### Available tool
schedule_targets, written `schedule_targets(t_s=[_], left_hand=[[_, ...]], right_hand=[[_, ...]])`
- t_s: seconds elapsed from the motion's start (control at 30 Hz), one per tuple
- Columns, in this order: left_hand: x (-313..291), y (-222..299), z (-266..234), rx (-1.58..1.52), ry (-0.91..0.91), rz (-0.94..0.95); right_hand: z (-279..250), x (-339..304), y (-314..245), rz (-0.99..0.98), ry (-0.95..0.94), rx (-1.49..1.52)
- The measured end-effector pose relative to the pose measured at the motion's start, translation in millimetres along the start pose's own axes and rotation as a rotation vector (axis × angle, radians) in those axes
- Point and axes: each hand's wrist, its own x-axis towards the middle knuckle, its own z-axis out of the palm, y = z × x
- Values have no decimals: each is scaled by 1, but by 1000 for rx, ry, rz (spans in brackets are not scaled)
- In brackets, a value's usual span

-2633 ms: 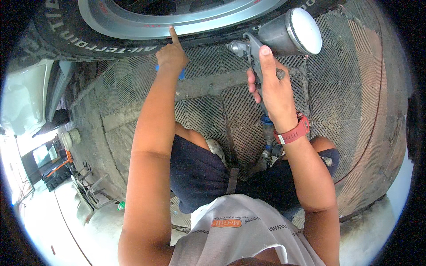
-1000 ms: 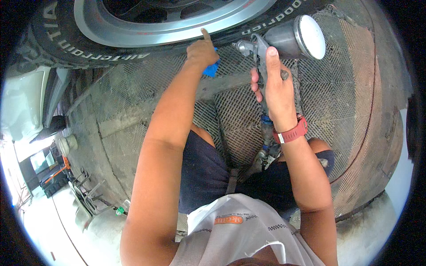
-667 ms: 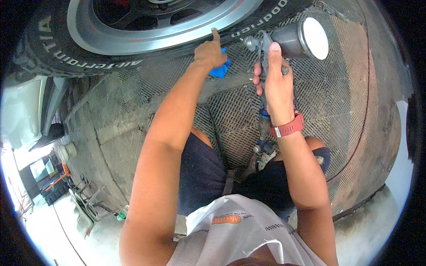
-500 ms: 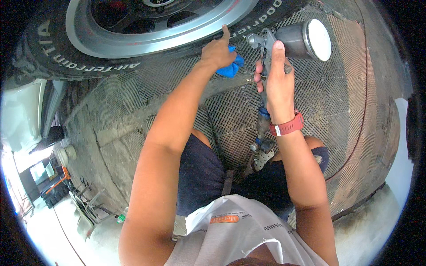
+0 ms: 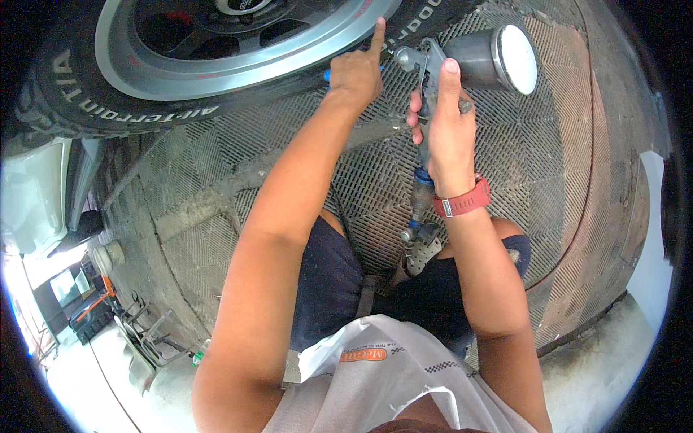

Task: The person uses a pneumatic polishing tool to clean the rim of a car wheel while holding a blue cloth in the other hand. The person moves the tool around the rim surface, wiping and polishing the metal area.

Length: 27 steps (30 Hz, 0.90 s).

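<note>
My left hand [image 5: 355,75] is at the lower edge of a wheel, its index finger stretched out to the silver rim [image 5: 289,63]. The other fingers are curled around a blue cloth [image 5: 328,75], mostly hidden behind the hand. My right hand [image 5: 449,123] grips a metal spray gun [image 5: 431,79], thumb up along its back. A dark cup [image 5: 473,60] with a white round end sticks out to the gun's right. The gun's nozzle is close to the black tire [image 5: 155,121] with white raised lettering. Below the handle hangs a fitting with a blue ring [image 5: 422,175].
Ribbed mats [image 5: 505,159] cover the floor, with a thin dark hose [image 5: 588,187] curving along the right. White vehicle bodywork [image 5: 36,187] stands at the left. A chair [image 5: 141,339] and an orange-and-black object [image 5: 94,310] are at the lower left.
My left hand has moved up and slightly right along the rim, and the blue cloth is now mostly hidden behind it. The spray gun has shifted slightly left and up with my right hand.
</note>
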Motion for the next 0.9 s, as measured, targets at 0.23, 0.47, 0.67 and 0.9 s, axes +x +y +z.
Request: schedule_targets(t_s=[0.23,0.47,0.67,0.9], left_hand=[[-2,-19,16,147,-91,-19],[-7,-41,54,-12,-346,-233],[5,-58,74,-687,-187,-328],[17,-15,39,-854,-113,-141]], right_hand=[[-2,0,0,-11,-25,-6],[-3,-1,-4,0,9,8],[-3,0,-2,5,-39,11],[-6,3,1,-15,-21,11]])
